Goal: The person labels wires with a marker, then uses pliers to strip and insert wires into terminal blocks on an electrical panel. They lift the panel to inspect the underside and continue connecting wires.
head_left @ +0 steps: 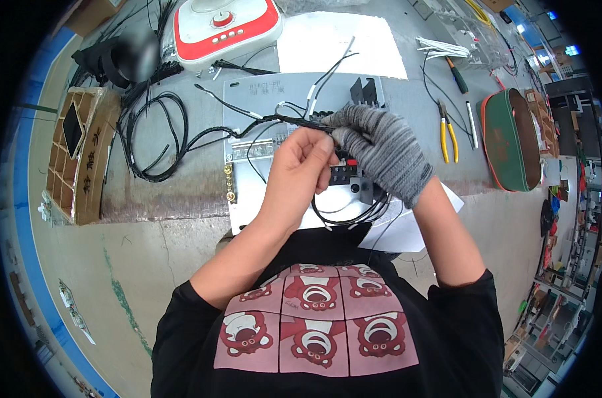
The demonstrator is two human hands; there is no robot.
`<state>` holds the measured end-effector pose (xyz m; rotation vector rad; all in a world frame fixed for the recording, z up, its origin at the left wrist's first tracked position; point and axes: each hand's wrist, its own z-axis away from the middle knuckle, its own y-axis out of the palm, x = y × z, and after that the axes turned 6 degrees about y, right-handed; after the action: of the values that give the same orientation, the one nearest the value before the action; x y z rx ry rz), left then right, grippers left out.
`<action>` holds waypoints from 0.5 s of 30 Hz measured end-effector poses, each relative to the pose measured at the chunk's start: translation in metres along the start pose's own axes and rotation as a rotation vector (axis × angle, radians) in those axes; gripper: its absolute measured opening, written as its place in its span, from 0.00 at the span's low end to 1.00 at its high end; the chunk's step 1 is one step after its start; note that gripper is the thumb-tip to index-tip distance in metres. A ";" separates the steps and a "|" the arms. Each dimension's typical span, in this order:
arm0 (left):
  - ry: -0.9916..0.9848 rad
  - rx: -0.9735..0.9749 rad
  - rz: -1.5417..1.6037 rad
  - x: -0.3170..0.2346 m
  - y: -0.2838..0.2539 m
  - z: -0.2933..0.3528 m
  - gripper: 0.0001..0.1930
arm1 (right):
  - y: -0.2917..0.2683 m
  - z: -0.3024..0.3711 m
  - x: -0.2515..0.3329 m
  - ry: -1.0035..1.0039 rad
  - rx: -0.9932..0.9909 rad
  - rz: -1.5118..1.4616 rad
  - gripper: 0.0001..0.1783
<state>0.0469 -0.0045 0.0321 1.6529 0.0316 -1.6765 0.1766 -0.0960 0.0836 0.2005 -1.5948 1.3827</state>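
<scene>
A black wire harness (289, 120) with several loose ends and white sleeves runs across a grey metal mounting plate (248, 94). My bare left hand (299, 167) is closed, thumb and fingertips pinched at the harness's lower side; the exact pinch point is partly hidden. Meeting it from the right, my right hand (384, 147), in a grey knitted glove, has its fingers closed round the harness. Beneath the hands sit black electrical components (344, 174) on the plate, partly covered. A loop of black cable (340, 220) hangs near the plate's front edge.
Left on the workbench lie a coiled black cable (156, 136) and a compartmented wooden box (92, 159). A red-and-white machine (226, 33) and a white sheet (344, 41) stand behind. At right are yellow-handled pliers (448, 136), a screwdriver (457, 76) and a green bin (510, 140).
</scene>
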 end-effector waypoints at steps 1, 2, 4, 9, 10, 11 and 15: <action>0.009 0.079 -0.114 -0.003 -0.003 -0.002 0.07 | -0.003 -0.008 -0.006 -0.051 -0.027 0.091 0.10; 0.057 0.119 -0.281 -0.009 -0.006 0.000 0.07 | -0.007 -0.014 -0.012 -0.099 -0.057 0.180 0.10; 0.222 0.107 -0.497 -0.024 -0.013 -0.004 0.07 | -0.016 -0.027 -0.025 -0.172 -0.083 0.301 0.09; 0.826 0.097 -1.340 -0.035 -0.044 -0.056 0.06 | -0.024 -0.049 -0.037 -0.186 -0.050 0.485 0.09; 0.809 0.118 -1.358 -0.030 -0.046 -0.063 0.07 | -0.024 -0.049 -0.034 -0.147 -0.019 0.533 0.08; 0.794 0.155 -1.429 -0.029 -0.045 -0.067 0.06 | -0.022 -0.049 -0.035 -0.121 -0.007 0.552 0.08; 0.738 0.296 -1.620 -0.024 -0.043 -0.087 0.07 | -0.015 -0.049 -0.043 -0.079 -0.004 0.617 0.09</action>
<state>0.0945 0.0823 0.0187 2.5994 2.0010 -1.8750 0.2354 -0.0794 0.0561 -0.2682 -1.8073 1.8500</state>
